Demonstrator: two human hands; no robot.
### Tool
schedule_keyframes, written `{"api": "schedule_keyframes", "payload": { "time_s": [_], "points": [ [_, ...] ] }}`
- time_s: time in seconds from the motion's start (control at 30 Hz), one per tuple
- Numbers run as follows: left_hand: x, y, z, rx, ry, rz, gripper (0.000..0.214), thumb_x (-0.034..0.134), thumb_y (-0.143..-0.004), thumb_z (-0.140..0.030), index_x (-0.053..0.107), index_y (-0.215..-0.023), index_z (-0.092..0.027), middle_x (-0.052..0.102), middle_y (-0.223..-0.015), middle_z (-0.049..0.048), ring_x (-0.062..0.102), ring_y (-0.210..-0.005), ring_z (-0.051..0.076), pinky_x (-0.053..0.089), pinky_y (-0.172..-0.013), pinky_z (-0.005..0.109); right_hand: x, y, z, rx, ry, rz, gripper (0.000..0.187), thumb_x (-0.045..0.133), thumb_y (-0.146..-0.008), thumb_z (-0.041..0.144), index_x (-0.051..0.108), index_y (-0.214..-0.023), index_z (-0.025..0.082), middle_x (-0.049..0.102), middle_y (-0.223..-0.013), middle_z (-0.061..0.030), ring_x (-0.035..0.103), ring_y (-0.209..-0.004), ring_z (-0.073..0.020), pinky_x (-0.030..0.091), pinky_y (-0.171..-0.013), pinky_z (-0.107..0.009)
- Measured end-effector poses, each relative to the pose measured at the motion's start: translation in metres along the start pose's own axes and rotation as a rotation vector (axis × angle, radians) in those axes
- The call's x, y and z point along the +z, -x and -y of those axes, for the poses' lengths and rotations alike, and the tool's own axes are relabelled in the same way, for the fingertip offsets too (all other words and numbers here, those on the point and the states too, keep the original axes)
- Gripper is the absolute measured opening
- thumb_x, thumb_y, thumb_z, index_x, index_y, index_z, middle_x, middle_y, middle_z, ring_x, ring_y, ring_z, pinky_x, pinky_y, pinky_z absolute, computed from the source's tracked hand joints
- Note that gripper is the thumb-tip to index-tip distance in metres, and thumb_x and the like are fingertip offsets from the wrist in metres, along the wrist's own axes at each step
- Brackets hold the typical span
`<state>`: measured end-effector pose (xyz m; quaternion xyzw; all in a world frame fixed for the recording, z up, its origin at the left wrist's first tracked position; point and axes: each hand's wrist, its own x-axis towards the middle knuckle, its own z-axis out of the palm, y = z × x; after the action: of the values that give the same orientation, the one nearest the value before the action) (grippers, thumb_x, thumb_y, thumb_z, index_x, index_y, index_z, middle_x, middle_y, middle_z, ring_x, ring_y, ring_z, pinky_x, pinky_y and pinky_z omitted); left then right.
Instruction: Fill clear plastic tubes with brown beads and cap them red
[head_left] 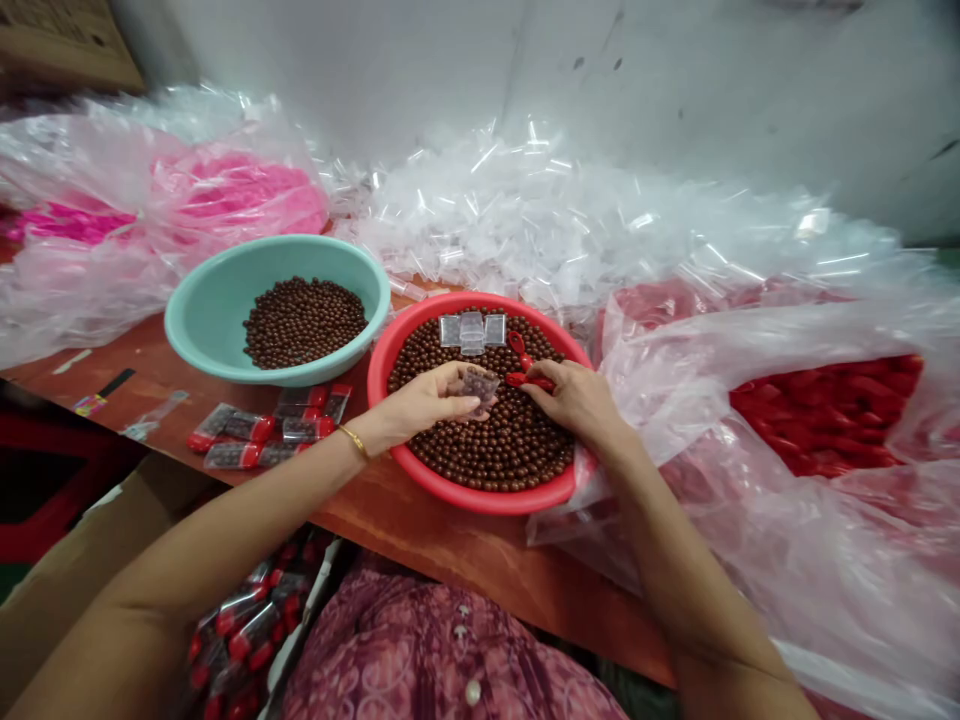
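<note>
Over the red basin (pixel 381 440) of small brown balls (pixel 487 462), my left hand (pixel 435 398) is closed on a small transparent container (pixel 478 388) that looks filled with the balls. My right hand (pixel 574 398) pinches a small red plastic piece (pixel 517 380) at the basin's right side; its exact shape is partly covered by the fingers. Just behind it, a red spoon-shaped piece (pixel 517 345) lies on the balls. Several transparent containers (pixel 472 330) rest on the balls toward the far rim.
A turquoise basin (pixel 202 300) with more balls stands left. Filled red-capped containers (pixel 232 425) lie on the table (pixel 360 500), others in a box (pixel 244 625) below. Transparent plastic pieces (pixel 510 210) heap along the wall. Bags hold red pieces (pixel 825 410) and pink pieces (pixel 240 195).
</note>
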<state>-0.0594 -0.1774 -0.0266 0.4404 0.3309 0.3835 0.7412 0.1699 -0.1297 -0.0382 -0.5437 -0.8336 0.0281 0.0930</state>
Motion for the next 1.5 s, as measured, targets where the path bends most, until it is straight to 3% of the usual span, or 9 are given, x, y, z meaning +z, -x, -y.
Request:
{"api": "schedule_keyframes", "payload": {
  "time_s": [0.13,0.23,0.33,0.47,0.67,0.97,1.1,1.27,1.5],
  "points": [
    [-0.002,0.007,0.004,0.111,-0.060,-0.006,0.029,0.072,-0.069,-0.015,0.061,-0.095,-0.014,0.067,-0.092,0.0023,0.061,-0.085,0.011,0.046,-0.087,0.028,-0.014,0.002,0.011,-0.084,0.280,0.167,0.024,0.043,-0.087,0.020,0.065,-0.093,0.013,0.071,-0.087,-0.0138,0.062,-0.083,-0.0249,0.038,-0.069,-0.031],
    [-0.002,0.007,0.005,0.105,-0.023,-0.049,0.029,0.071,-0.070,-0.020,0.059,-0.095,-0.015,0.066,-0.091,0.0024,0.062,-0.083,0.011,0.048,-0.080,0.026,-0.021,0.005,0.019,0.055,0.269,0.180,0.023,0.041,-0.085,0.019,0.061,-0.094,0.013,0.070,-0.083,-0.0137,0.062,-0.075,-0.0240,0.035,-0.062,-0.031],
    [-0.003,0.006,0.006,0.039,-0.032,-0.050,0.030,0.069,-0.073,-0.028,0.055,-0.096,-0.015,0.067,-0.091,0.0040,0.063,-0.074,0.010,0.046,-0.067,0.021,-0.019,0.009,0.026,0.170,-0.061,0.093,0.016,0.046,-0.078,0.020,0.055,-0.091,0.017,0.065,-0.073,-0.0057,0.057,-0.061,-0.0177,0.034,-0.055,-0.027],
    [-0.005,0.008,0.006,0.020,-0.065,-0.047,0.031,0.068,-0.074,-0.033,0.053,-0.094,-0.015,0.067,-0.091,0.0045,0.061,-0.069,0.008,0.043,-0.061,0.019,-0.012,0.013,0.039,0.183,-0.771,-0.017,0.011,0.048,-0.070,0.023,0.048,-0.081,0.021,0.050,-0.060,0.0050,0.045,-0.049,-0.0100,0.034,-0.048,-0.022],
    [-0.005,0.010,0.006,0.068,-0.052,-0.096,0.034,0.068,-0.073,-0.034,0.053,-0.097,-0.015,0.066,-0.091,0.0040,0.059,-0.069,0.008,0.046,-0.066,0.022,-0.013,0.010,0.055,0.315,-1.326,0.111,0.027,0.053,-0.064,0.034,0.053,-0.087,0.020,0.050,-0.059,0.0063,0.046,-0.047,-0.0083,0.038,-0.043,-0.021],
    [0.000,0.010,0.006,0.060,-0.067,-0.067,0.028,0.068,-0.071,-0.025,0.054,-0.093,-0.015,0.062,-0.087,0.0016,0.059,-0.078,0.010,0.045,-0.068,0.021,-0.008,0.014,0.061,0.363,-1.319,0.043,0.019,0.058,-0.063,0.032,0.050,-0.075,0.020,0.056,-0.055,0.0064,0.047,-0.044,-0.0070,0.040,-0.044,-0.019],
    [0.002,0.009,0.007,0.044,-0.082,-0.063,0.029,0.068,-0.069,-0.020,0.054,-0.094,-0.016,0.059,-0.088,0.0010,0.059,-0.082,0.011,0.045,-0.068,0.021,-0.005,0.014,0.061,0.267,-1.319,-0.031,0.026,0.053,-0.070,0.038,0.059,-0.087,0.020,0.052,-0.057,0.0053,0.043,-0.046,-0.0086,0.038,-0.041,-0.021],
    [0.002,0.008,0.008,0.054,-0.177,-0.086,0.027,0.066,-0.068,-0.020,0.054,-0.091,-0.015,0.054,-0.081,-0.0022,0.051,-0.066,0.006,0.043,-0.060,0.020,-0.008,0.016,0.065,0.077,-1.099,-0.069,0.027,0.060,-0.073,0.033,0.065,-0.098,0.022,0.062,-0.077,0.0007,0.051,-0.060,-0.0107,0.044,-0.053,-0.023],
    [-0.003,0.010,0.006,-0.019,-0.210,0.003,0.031,0.066,-0.063,-0.019,0.052,-0.090,-0.015,0.052,-0.067,-0.0057,0.046,-0.054,0.004,0.038,-0.052,0.019,-0.019,0.008,0.066,-0.131,-1.051,0.112,0.018,0.069,-0.067,0.031,0.064,-0.079,0.018,0.060,-0.068,0.0016,0.051,-0.060,-0.0101,0.044,-0.059,-0.024]
  ]
}}
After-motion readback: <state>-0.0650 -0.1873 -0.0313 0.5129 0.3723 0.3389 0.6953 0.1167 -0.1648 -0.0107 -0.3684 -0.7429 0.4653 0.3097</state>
